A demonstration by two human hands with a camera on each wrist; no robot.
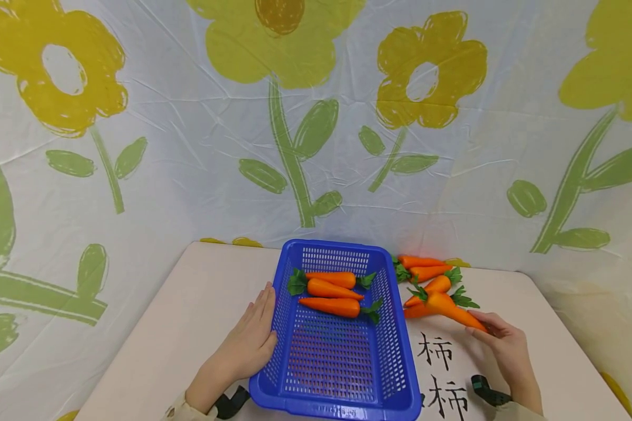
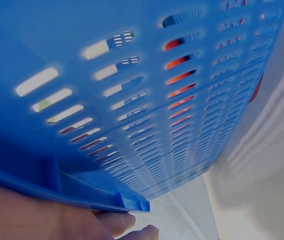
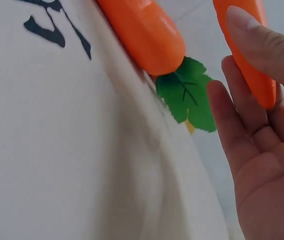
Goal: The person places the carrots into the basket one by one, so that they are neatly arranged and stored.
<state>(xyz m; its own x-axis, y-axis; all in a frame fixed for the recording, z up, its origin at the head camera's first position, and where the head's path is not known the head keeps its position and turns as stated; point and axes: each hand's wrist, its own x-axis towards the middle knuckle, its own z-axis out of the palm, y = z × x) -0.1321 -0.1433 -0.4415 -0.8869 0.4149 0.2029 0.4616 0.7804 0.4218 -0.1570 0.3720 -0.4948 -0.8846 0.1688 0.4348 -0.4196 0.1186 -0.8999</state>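
Note:
A blue plastic basket (image 1: 332, 365) with slotted walls stands on the table in front of me. Three orange carrots (image 1: 329, 306) with green leaves lie crosswise in its far half. Along the basket's left wall my left hand (image 1: 244, 345) rests with its fingers straight. The left wrist view shows these fingers under the basket's rim (image 2: 72, 200). Thumb and fingers of my right hand (image 1: 508, 345) pinch a carrot (image 1: 455, 311) by its narrow tip, right of the basket. Its leafy end points away from me, over other carrots. In the right wrist view, the tip (image 3: 262, 92) lies under the thumb.
Right of the basket several more carrots (image 1: 426, 273) lie close together on the pale table (image 1: 153, 351). Black written characters (image 1: 445, 400) mark the tabletop near the right hand. Behind the table hangs a cloth (image 1: 189, 175) with printed yellow flowers.

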